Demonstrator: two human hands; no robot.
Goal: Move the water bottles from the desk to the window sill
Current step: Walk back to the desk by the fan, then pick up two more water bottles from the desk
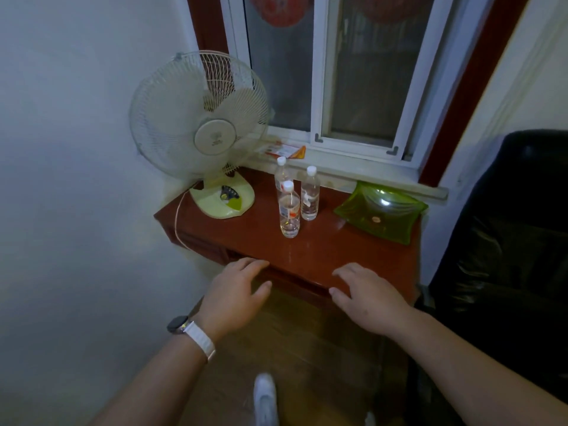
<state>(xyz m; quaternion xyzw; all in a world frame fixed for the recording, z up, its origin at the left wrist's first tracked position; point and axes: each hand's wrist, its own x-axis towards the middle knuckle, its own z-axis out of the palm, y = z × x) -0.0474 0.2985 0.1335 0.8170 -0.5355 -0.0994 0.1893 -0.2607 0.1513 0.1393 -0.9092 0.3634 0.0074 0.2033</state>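
Note:
Three clear water bottles with white caps stand upright, close together, on the red-brown desk [310, 256]. The nearest bottle [289, 210] is in front, a second bottle [310, 194] to its right, and a third bottle [281, 175] partly hidden behind. The pale window sill [362, 170] runs along the wall just behind them. My left hand [235, 292] and my right hand [367, 295] hover at the desk's front edge, fingers relaxed, holding nothing, well short of the bottles.
A white table fan [201, 127] stands on the desk's left end. A green glass dish [381, 213] sits at the right. An orange and white packet [284, 150] lies on the sill. A black chair [507, 241] stands to the right.

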